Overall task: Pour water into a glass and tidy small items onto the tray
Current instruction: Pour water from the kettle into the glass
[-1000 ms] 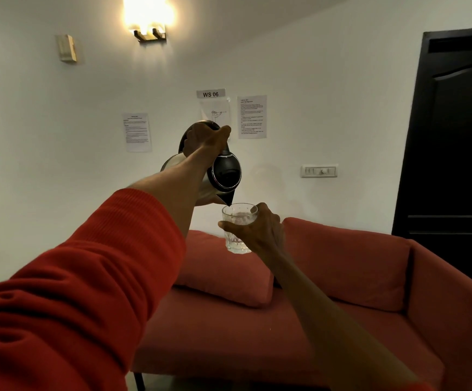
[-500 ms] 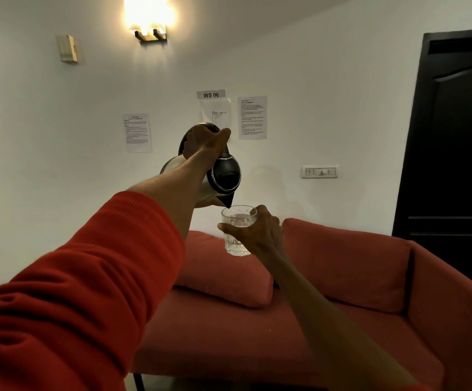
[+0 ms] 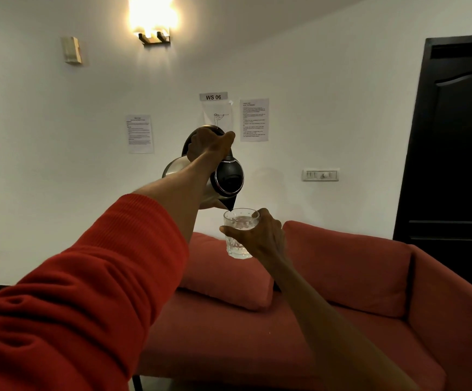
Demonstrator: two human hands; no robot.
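White wall [image 3: 328,80] fills the background, lit by a wall lamp [image 3: 153,26] high up; printed sheets and a "WS 06" label [image 3: 213,96] hang on it. Landmark: red sofa [image 3: 299,320], low in view. A dark door [image 3: 455,150] stands above its right arm, a switch plate [image 3: 320,174] on the wall above its backrest. No tray or small items in view.

Step in hand, as I read it: pouring, mid-air, above the sofa's left cushion [image 3: 223,275].

Left hand [image 3: 208,143] is clamped on the handle of the kettle [image 3: 223,179], red sleeve [image 3: 68,300] pushed up the forearm. Kettle is tipped hard, spout down, tip right at the rim of the glass [image 3: 239,235]. Right hand [image 3: 257,235] wraps the glass from its right side, thumb across the front, holding it upright above the sofa seat.

To do it well:
- keep the spout tip inside the rim, not over the thumb
- hold the glass level; tilt only the kettle
- ease the kettle back early; a steep tilt probably gives a fast stream
- any spill lands on sofa fabric

Glass: short clear tumbler with a patterned or faceted wall. Water shows near the top, surface disturbed. Exact fill level is hard to tell behind the fingers. Likely slippery if wet.
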